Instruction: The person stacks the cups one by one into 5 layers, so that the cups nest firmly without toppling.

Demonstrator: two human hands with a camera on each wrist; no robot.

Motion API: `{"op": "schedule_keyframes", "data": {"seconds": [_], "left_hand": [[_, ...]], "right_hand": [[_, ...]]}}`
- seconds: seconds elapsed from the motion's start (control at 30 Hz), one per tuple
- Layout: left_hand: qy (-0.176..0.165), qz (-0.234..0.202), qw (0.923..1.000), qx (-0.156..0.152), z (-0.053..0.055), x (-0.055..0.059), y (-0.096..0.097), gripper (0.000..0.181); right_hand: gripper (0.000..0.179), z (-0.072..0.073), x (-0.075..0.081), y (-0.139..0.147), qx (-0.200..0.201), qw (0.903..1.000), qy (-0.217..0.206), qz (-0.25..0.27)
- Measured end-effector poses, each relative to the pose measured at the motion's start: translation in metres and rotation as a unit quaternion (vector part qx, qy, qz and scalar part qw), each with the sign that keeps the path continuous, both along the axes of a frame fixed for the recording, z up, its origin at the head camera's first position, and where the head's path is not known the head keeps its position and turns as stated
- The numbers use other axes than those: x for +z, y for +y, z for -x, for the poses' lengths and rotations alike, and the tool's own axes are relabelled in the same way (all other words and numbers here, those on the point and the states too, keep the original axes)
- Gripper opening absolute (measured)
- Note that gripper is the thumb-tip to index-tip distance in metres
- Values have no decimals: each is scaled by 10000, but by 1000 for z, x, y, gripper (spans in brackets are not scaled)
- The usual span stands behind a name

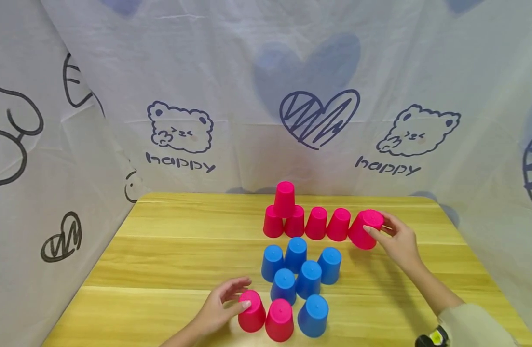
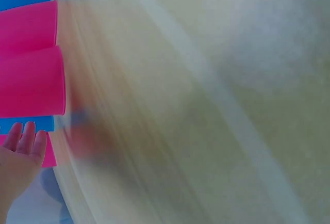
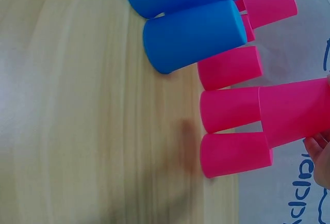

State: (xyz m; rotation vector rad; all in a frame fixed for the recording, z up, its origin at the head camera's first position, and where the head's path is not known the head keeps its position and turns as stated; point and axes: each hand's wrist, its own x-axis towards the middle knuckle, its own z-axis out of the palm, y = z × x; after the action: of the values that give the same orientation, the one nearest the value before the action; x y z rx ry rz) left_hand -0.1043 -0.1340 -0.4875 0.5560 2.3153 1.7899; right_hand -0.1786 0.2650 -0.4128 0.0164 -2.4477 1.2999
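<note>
In the head view my right hand [image 1: 400, 243] grips an upside-down pink cup [image 1: 364, 233] at the right end of the back row. The right wrist view shows this held cup [image 3: 294, 113] at the tops of two pink cups, one of them a standing cup [image 3: 237, 154] largely hidden in the head view. Near the front, my left hand [image 1: 220, 308] is beside a pink cup [image 1: 252, 315], thumb over its near side and fingers extended behind. The left wrist view shows those fingers [image 2: 26, 141] straight. A second pink cup [image 1: 279, 322] stands right of it.
Several blue cups [image 1: 309, 279] stand upside down mid-table, with one blue cup [image 1: 313, 315] nearer the front. Behind them a pink cup [image 1: 285, 198] tops two others, beside more pink cups [image 1: 316, 223]. A printed cloth [image 1: 244, 144] hangs behind the wooden table [image 1: 170, 250].
</note>
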Motion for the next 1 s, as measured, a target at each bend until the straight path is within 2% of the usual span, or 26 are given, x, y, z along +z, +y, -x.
{"op": "schedule_keyframes", "data": {"seconds": [0.23,0.5,0.73,1.0], "left_hand": [[-276,-44,9996,18,-7,-2,2,52],[-326,167,9993,55,-8,-8,1,56],[-469,411,9980,55,-11,-9,0,60],[-708,424,9966,-9,-13,-9,1,62]], "right_hand": [[48,9,3,-5,-85,9999,128,53],[50,20,8,-4,-227,9996,151,-49],[50,27,12,-1,-394,9991,115,128],[51,37,13,0,-589,9978,-112,290]]}}
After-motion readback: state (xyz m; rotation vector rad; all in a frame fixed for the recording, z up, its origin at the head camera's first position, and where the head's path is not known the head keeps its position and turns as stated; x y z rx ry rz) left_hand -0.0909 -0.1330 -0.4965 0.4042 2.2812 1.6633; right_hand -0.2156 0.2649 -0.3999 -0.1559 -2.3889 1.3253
